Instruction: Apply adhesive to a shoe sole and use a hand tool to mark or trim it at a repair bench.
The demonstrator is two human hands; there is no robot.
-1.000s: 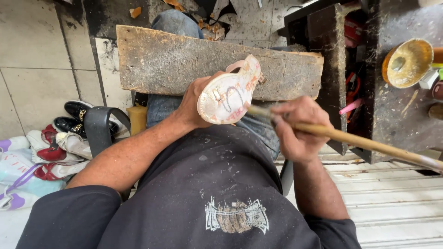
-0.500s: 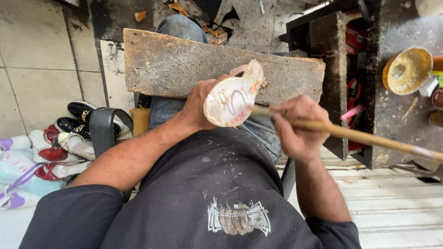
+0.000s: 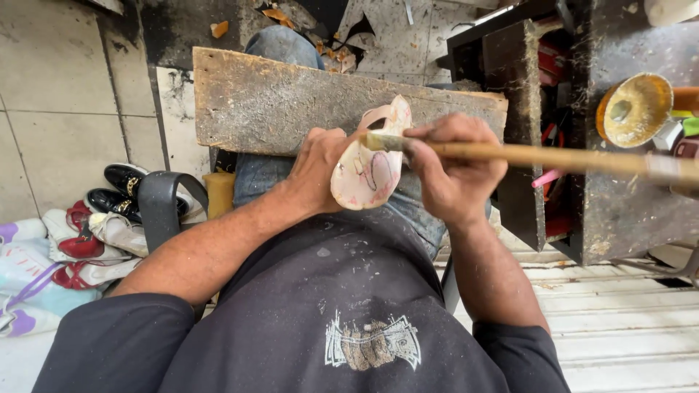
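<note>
Gripping a pale pink shoe sole (image 3: 368, 171), left hand (image 3: 317, 171) closed around it, right hand (image 3: 455, 171) clenched on wooden brush handle (image 3: 553, 156), weathered plank (image 3: 277, 102) across lap, yellow glue pot (image 3: 632, 109) on worktop (image 3: 619, 204).

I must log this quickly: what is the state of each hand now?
Left hand: closed, holding the small pink sandal.
Right hand: closed, gripping the long wooden brush handle.

No screens, signs or readable labels are showing anywhere in the scene. The nearest thing to a package is the open round tin (image 3: 632, 109), yellowish inside, sitting at the far right on the dark bench (image 3: 626, 211). Beside it, at the right edge, small red and green containers (image 3: 687, 138) are peeking in, too cropped to make out.
</note>
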